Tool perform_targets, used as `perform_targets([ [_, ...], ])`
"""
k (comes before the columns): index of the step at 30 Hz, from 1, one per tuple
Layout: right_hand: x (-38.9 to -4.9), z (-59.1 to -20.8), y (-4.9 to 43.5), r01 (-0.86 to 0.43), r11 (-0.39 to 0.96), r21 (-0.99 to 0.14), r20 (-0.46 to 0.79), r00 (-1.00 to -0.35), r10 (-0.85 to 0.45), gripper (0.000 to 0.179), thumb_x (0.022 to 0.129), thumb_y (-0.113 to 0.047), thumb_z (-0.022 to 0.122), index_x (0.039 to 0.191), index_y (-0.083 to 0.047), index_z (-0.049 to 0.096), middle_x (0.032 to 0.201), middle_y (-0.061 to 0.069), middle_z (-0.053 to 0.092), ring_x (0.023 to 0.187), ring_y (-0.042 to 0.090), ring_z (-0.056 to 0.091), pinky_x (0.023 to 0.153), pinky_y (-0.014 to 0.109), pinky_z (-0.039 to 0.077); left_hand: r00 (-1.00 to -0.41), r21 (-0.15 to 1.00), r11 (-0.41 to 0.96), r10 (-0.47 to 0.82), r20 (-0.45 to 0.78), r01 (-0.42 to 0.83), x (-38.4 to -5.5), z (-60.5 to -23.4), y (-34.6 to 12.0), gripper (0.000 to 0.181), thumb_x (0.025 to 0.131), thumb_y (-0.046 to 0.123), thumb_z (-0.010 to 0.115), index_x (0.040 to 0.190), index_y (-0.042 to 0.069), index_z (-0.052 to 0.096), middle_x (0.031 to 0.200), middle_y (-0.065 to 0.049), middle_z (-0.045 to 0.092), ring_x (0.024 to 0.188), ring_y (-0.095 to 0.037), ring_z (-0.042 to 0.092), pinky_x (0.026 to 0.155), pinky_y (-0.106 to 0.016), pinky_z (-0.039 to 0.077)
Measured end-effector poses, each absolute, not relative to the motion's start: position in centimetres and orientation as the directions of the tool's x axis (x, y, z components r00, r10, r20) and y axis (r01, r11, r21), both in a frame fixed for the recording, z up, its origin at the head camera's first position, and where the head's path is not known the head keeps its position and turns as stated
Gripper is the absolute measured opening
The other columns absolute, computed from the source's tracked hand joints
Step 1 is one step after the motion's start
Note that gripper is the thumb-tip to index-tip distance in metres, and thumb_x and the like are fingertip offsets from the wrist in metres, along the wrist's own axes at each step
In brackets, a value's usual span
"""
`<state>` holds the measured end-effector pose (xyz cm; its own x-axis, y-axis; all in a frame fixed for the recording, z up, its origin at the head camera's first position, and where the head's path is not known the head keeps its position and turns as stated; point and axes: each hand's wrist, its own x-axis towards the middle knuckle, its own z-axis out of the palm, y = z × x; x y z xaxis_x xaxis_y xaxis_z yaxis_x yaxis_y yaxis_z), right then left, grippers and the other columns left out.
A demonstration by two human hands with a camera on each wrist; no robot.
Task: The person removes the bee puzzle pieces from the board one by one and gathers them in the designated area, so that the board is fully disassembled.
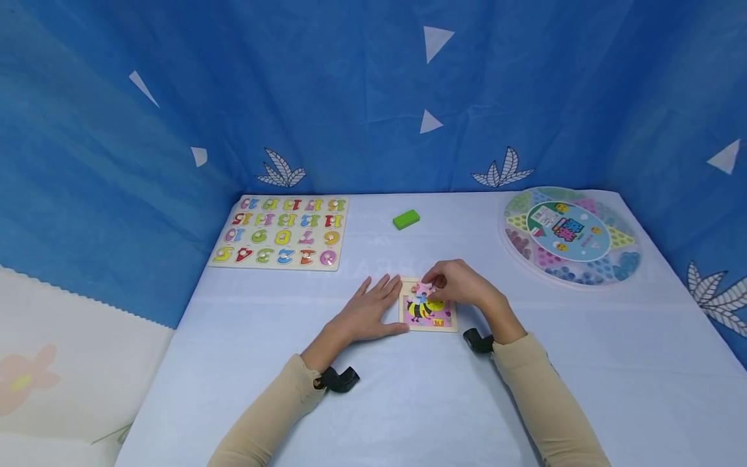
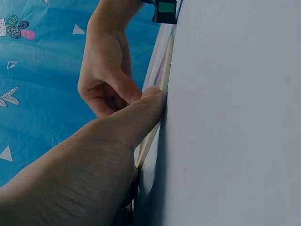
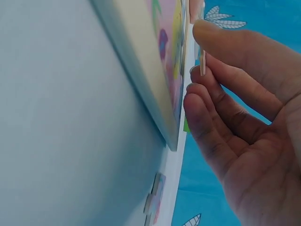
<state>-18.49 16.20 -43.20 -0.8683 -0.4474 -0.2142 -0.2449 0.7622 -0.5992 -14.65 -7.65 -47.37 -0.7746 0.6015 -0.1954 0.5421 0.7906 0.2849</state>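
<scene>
A small square bee jigsaw puzzle (image 1: pixel 425 316) in a pale wooden frame (image 1: pixel 432 329) lies on the table. My left hand (image 1: pixel 373 311) rests at its left side with fingers straight, fingertips by the upper left corner and thumb on the lower left. My right hand (image 1: pixel 462 283) pinches a thin puzzle piece (image 3: pixel 202 65) between thumb and forefinger, over the upper part of the puzzle. The piece stands on edge in the right wrist view, its other fingers loosely bent. Part of the puzzle's upper right is hidden under this hand.
Loose puzzle pieces (image 3: pixel 156 200) lie beyond the frame in the right wrist view. A number board (image 1: pixel 279 233) lies at the back left, a green block (image 1: pixel 406 219) at the back middle, and a round boxed game set (image 1: pixel 572 237) at the back right. Blue cloth (image 1: pixel 362 97) hangs behind.
</scene>
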Motion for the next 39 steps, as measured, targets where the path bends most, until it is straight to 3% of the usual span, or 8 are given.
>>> perform_targets([
  [15,-17.9,-43.2,18.2,-0.194,0.759,-0.622,-0.224,-0.885,-0.409,0.031,0.078,-0.014,0.082,0.107,-0.009,0.073,0.1,0.004,0.069,0.085,0.017,0.057,0.079,0.028,0.054,-0.779,0.28,0.8,0.59,-0.212,0.53,-14.6,-47.8,-7.6,0.096,0.088,0.075,0.043,0.157,0.016,0.012,0.165,0.004,0.007,0.154,-0.016,0.002,0.126,-0.045,0.002],
  [24,-17.8,-42.9,19.3,-0.185,0.764,-0.618,-0.225,-0.89,-0.397,0.033,0.077,-0.017,0.083,0.107,-0.008,0.073,0.104,0.005,0.07,0.09,0.019,0.059,0.085,0.036,0.056,-0.78,0.276,0.796,0.595,-0.196,0.538,-14.7,-47.7,-7.6,0.097,0.088,0.073,0.044,0.157,0.014,0.013,0.165,0.003,0.008,0.154,-0.017,0.004,0.125,-0.046,0.004],
  [39,-17.7,-43.1,21.3,-0.172,0.777,-0.605,-0.229,-0.897,-0.377,0.033,0.077,-0.016,0.082,0.108,-0.009,0.073,0.102,0.005,0.069,0.089,0.018,0.058,0.083,0.033,0.055,-0.782,0.29,0.795,0.594,-0.191,0.533,-14.6,-47.6,-7.7,0.096,0.088,0.073,0.045,0.157,0.015,0.013,0.165,0.004,0.007,0.154,-0.016,0.003,0.126,-0.045,0.002],
])
